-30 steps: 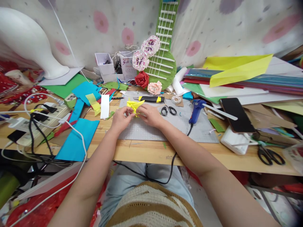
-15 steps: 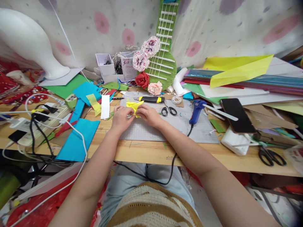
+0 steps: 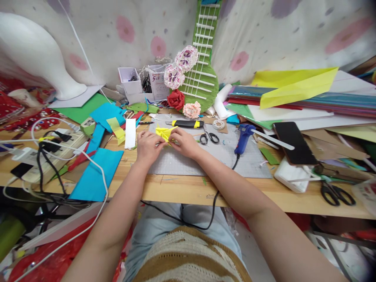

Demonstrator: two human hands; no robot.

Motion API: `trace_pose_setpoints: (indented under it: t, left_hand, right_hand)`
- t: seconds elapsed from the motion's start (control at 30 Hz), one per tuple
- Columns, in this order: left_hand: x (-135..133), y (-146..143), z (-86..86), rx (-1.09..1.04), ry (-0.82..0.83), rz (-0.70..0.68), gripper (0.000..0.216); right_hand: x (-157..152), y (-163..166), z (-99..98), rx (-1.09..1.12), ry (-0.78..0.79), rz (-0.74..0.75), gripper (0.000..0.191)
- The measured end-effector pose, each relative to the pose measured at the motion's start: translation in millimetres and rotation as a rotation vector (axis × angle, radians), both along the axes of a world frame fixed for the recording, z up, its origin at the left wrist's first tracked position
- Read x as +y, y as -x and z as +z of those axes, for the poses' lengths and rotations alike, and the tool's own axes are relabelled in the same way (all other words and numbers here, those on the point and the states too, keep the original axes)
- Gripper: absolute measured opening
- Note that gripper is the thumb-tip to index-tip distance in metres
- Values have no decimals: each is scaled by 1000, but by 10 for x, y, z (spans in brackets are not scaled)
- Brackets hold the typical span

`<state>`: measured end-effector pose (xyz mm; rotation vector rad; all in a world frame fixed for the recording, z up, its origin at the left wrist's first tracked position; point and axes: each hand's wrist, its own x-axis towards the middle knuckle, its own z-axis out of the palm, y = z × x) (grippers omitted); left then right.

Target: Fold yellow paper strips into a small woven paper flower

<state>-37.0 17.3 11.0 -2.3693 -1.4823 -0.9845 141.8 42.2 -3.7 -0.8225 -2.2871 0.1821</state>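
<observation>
Between my two hands is a crumpled, folded piece of yellow crepe paper (image 3: 163,133), held over the left part of the grey cutting mat (image 3: 188,164). My left hand (image 3: 149,145) pinches its left side, and my right hand (image 3: 185,143) pinches its right side, with the fingertips of both close together. The fingers cover the paper's lower part. Just behind the hands lies a black and yellow utility knife (image 3: 188,124). Small scissors with black handles (image 3: 210,138) rest right of my right hand. A white strip (image 3: 130,133) is left of my left hand.
A blue hot glue gun (image 3: 243,139) stands on the mat's right, its cord running over the table edge. A green paper guitar (image 3: 202,78) leans at the back. Left are blue paper (image 3: 98,174) and a power strip (image 3: 55,150); right, a phone (image 3: 295,143) and black-handled scissors (image 3: 337,194).
Both hands keep hold of the yellow paper and have shifted slightly. The fingertips have drawn closer together at its base, and the paper's pointed right end shows less.
</observation>
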Motion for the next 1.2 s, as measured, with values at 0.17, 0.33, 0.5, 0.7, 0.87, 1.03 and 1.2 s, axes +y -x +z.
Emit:
trace_pose_setpoints:
  t: [0.17,0.33,0.5,0.7,0.87,1.03,1.2]
  left_hand:
    - [2,20,-9,-4,-23,24,14]
    - [9,24,-12,14,-93,53,17]
    - [34,43,-36,-16,-147,49,20]
    - [45,69,-50,-44,-110,60,20]
    - [40,63,-36,-87,-51,64,21]
    - [43,41,-48,-116,-30,60,21]
    - [43,-15,-74,-158,-80,68,20]
  right_hand:
    - [29,3,-4,27,-95,8,14]
    - [-29,0,30,37,-186,-168,14]
    - [-102,31,22,-101,-155,-133,22]
    - [-198,55,70,-131,-29,-163,28]
    - [-261,44,112,-315,85,-195,28]
    - [-231,77,88,-265,134,-369,33]
    - [-186,149,36,-104,200,-448,26]
